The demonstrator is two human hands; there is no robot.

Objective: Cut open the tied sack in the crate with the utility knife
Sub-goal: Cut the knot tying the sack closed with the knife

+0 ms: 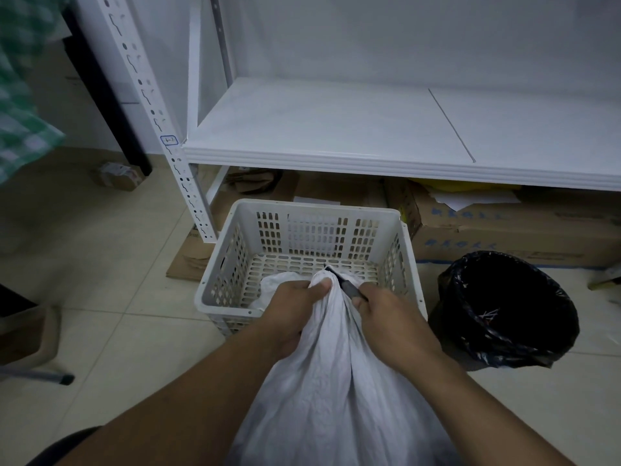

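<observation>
Head view: left hand [289, 311] clenches the gathered neck of the white sack [336, 381] above the crate [235, 237], while right hand [389, 317] grips the utility knife [346, 285] against it. Its cloth looks soft, limp and light, so hold it taut just below the neck.

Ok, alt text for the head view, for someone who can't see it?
The left hand grips the bunched neck of a white sack while the right hand holds a utility knife with its blade at that neck, over a white perforated crate. A black-lined bin stands to the crate's right.
</observation>
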